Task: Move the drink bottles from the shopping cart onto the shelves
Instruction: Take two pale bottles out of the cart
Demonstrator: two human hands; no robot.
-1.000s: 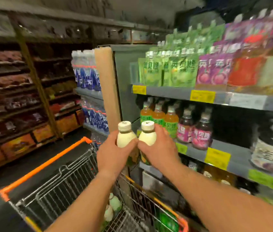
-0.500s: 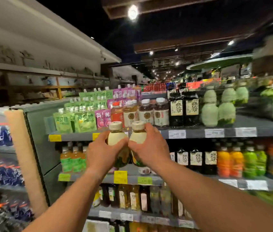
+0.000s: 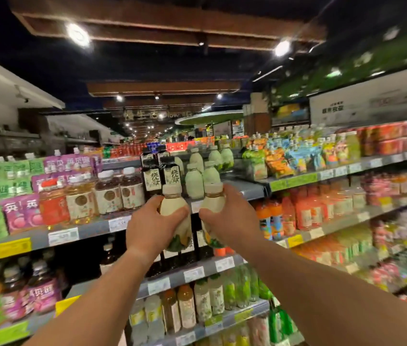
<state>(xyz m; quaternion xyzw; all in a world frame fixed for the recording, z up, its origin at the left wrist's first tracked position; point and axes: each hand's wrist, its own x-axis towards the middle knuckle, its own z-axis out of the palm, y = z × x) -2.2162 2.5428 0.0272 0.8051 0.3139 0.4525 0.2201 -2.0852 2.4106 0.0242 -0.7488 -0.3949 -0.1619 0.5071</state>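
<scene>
Bottles come first: two pale, cream-wrapped drink bottles sit at the centre of the frame, one in each hand, both upright with their caps up. The left bottle (image 3: 175, 221) is wrapped by the left hand (image 3: 151, 229), whose fingers curl round its body from the left side and clasp it at mid-height. The right bottle (image 3: 212, 211) is clasped the same way by the right hand (image 3: 232, 221), fingers curled round from the right. The two bottles are near each other but apart, with a narrow gap of shelf showing between them.

Holding each by the belly leaves cap and base free, which I judge suits setting them down base-first on a shelf board. They are raised in front of the top shelf (image 3: 244, 189), just below a cluster of matching pale bottles (image 3: 198, 176) standing in the upper centre of the frame; that likeness suggests this row is where they belong. To the left of that cluster stand two dark bottles (image 3: 162, 173) with tall printed labels, and further left amber tea bottles (image 3: 108, 193).

Lower in the frame run more shelves of orange and green drinks (image 3: 297, 213), with yellow and white price tags (image 3: 13, 247) along the edges. The shopping cart is out of view. Neither bottle is shelved yet.
</scene>
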